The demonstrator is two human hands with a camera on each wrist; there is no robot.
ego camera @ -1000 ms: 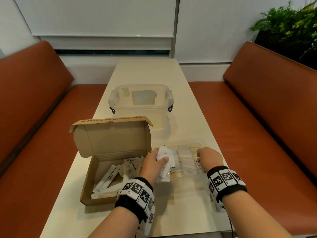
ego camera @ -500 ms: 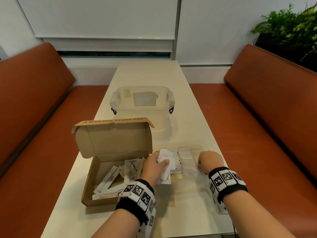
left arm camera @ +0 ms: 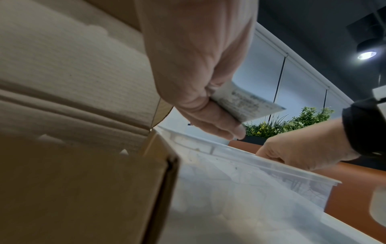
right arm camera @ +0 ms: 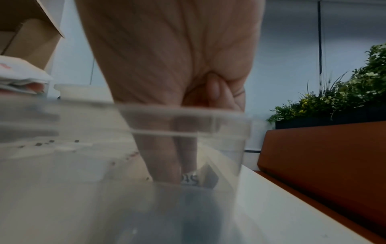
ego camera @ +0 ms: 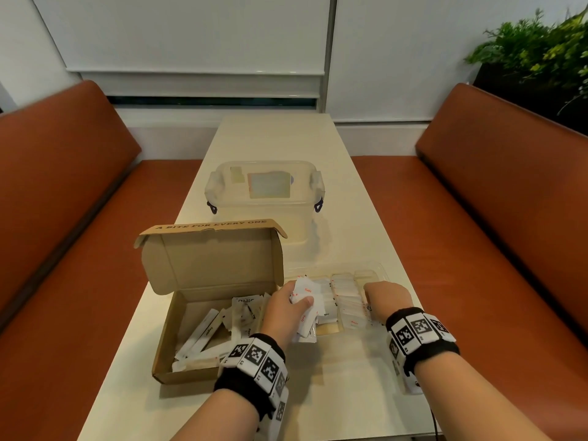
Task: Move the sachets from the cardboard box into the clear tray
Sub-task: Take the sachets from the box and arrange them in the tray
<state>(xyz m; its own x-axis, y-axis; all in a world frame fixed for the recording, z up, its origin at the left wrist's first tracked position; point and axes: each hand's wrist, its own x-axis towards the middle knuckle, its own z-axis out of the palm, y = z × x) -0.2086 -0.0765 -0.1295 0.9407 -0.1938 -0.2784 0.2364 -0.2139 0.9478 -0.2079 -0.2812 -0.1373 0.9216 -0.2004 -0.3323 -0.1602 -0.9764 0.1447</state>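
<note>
1. Sachets are in two places: some lie in the cardboard box [ego camera: 203,313] on the near left of the table [ego camera: 350,237], and more lie in the clear tray [ego camera: 372,275] just to the right of the box.
2. Orange benches [ego camera: 496,218] stand on both sides of the table.
3. Green plants [ego camera: 537,55] grow in the far right corner.
4. The box stands open with its lid up. Long white sachets [ego camera: 203,332] lie in a heap inside it.
5. A plastic tub with a lid [ego camera: 264,192] sits farther along the table, behind the box.
6. The tray touches the right side of the box. Small white sachets [ego camera: 346,300] lie in rows in it.
7. The left hand [ego camera: 283,310] is over the left end of the tray. It pinches a bunch of small sachets [ego camera: 307,294] between thumb and fingers. One says "Salt" in red.
8. The right hand [ego camera: 386,296] is at the right end of the tray. Its fingers [right arm camera: 165,158] reach down inside and touch a sachet [right arm camera: 191,179] at the bottom. I cannot tell if they grip it.
</note>
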